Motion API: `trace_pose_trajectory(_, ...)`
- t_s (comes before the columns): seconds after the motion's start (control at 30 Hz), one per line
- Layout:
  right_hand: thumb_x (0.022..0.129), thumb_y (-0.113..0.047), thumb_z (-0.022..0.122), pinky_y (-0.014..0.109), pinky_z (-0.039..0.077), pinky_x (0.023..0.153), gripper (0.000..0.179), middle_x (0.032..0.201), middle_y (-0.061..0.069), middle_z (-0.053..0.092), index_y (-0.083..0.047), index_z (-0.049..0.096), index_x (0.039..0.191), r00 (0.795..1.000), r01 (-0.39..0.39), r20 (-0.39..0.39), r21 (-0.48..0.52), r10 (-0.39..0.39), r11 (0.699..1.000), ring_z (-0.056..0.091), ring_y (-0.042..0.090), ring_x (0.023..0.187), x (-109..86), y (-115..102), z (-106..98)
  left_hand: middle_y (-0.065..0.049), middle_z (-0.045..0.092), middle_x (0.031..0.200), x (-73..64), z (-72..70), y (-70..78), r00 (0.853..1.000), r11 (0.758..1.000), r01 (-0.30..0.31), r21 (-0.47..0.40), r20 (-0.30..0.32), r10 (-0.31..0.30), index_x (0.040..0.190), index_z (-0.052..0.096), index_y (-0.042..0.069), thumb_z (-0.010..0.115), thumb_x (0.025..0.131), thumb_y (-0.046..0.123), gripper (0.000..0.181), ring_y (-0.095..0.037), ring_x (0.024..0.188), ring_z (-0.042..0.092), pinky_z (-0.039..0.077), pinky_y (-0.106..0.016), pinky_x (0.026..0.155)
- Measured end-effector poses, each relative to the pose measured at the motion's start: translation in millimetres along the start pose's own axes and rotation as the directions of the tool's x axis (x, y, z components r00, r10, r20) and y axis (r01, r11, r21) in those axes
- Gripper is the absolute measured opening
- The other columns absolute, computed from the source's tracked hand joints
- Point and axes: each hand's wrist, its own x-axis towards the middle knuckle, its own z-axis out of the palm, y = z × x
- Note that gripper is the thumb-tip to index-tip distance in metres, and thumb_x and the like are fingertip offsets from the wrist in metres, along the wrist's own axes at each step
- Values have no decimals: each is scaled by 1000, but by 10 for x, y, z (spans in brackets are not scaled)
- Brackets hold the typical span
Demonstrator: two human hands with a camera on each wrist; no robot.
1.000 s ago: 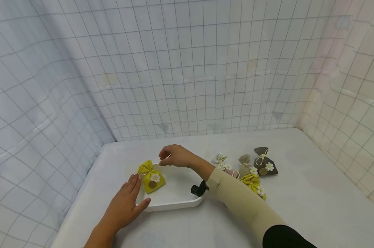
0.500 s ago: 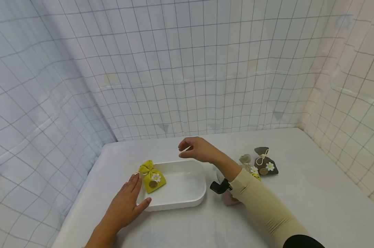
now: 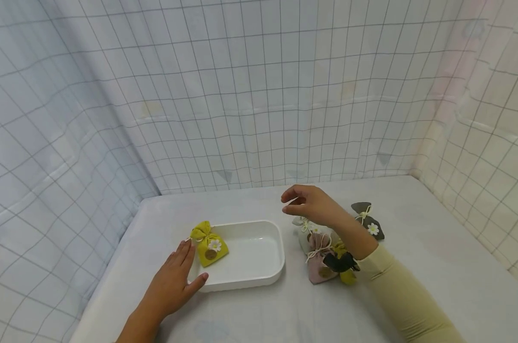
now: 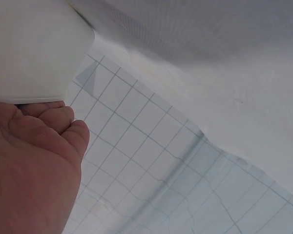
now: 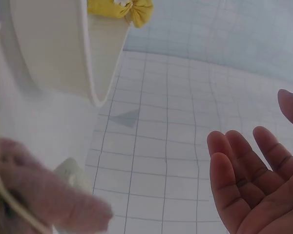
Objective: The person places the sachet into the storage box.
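In the head view a white tray (image 3: 259,278) stands left of centre, with a yellow drawstring pouch (image 3: 211,247) lying in its left end. My left hand (image 3: 175,281) rests at the tray's left end, fingers straight and thumb spread along the front corner. The left wrist view has that hand (image 4: 34,151) right at the tray's wall (image 4: 34,53). My right hand (image 3: 312,205) is raised above the pouches to the tray's right, its fingers loosely bent with nothing in them. The right wrist view shows its palm (image 5: 268,195) and parted fingers. A pink pouch (image 3: 316,243) lies beneath its wrist.
Around the pink pouch lie a pale pouch (image 3: 303,233), another yellow pouch (image 3: 349,277) and a dark grey pouch (image 3: 372,228), partly hidden by my right arm. A white cloth covers the table (image 3: 241,314). Gridded curtains (image 3: 259,119) hang behind and at both sides.
My right hand has moved from above the tray's back rim to the right, over the pouches. The left hand and the yellow pouch in the tray have stayed put.
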Motion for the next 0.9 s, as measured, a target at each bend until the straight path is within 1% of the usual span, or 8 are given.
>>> trace_pose_trajectory(0.2, 93, -30, 72, 39, 55, 87, 32, 119, 1, 65, -14, 64, 119, 998, -61, -36, -53, 59, 997, 64, 19, 108, -239, 158, -244, -24, 31, 156, 11, 3, 17, 1000, 1000, -3, -11, -2, 3, 148, 36, -10, 59, 96, 51, 84, -39, 145, 27, 27, -56, 114)
trace_pose_trajectory(0.33, 94, -33, 70, 43, 55, 86, 32, 121, 1, 65, -16, 63, 120, 991, -127, -56, -60, 124, 990, 64, 21, 111, -397, 280, -386, -25, 30, 156, 9, 4, 25, 1000, 1000, -1, -16, -2, 1, 148, 36, -10, 59, 96, 51, 84, -39, 145, 27, 27, -56, 114)
trace_pose_trajectory(0.43, 94, -35, 68, 45, 55, 86, 33, 122, 2, 65, -16, 63, 120, 985, -166, -67, -63, 162, 984, 65, 22, 109, -511, 381, -465, -25, 30, 156, 5, 4, 27, 1000, 1000, 2, -19, -2, -2, 148, 36, -10, 60, 96, 51, 84, -40, 145, 27, 27, -57, 114)
trace_pose_trajectory(0.5, 94, -35, 68, 46, 55, 86, 34, 121, 5, 66, -14, 63, 120, 983, -173, -77, -83, 167, 981, 66, 23, 107, -584, 453, -513, -25, 31, 156, 4, 3, 27, 1000, 1000, 2, -19, 0, -2, 148, 36, -10, 60, 96, 51, 84, -40, 145, 27, 27, -57, 114)
trace_pose_trajectory(0.63, 92, -39, 70, 46, 53, 86, 36, 119, 5, 68, -14, 64, 118, 974, -209, -118, -113, 196, 971, 66, 24, 105, -719, 556, -586, -26, 31, 156, 8, -1, 24, 1000, 1000, -4, -17, -1, 4, 148, 36, -11, 59, 96, 51, 84, -40, 145, 27, 27, -57, 114)
trace_pose_trajectory(0.73, 93, -38, 69, 47, 54, 85, 37, 119, 8, 68, -11, 64, 119, 969, -220, -135, -98, 206, 971, 64, 27, 107, -821, 621, -628, -26, 30, 156, 11, -6, 19, 1000, 1000, -1, -20, -1, 1, 148, 35, -11, 59, 96, 51, 84, -40, 145, 26, 27, -57, 114)
trace_pose_trajectory(0.9, 96, -31, 66, 46, 53, 85, 38, 122, 12, 66, -5, 63, 122, 975, -189, -138, -96, 175, 977, 62, 30, 111, -1010, 764, -670, -26, 30, 156, 14, -11, 8, 1000, 1000, 3, -18, 4, -3, 148, 35, -11, 59, 96, 52, 84, -41, 145, 26, 27, -58, 113)
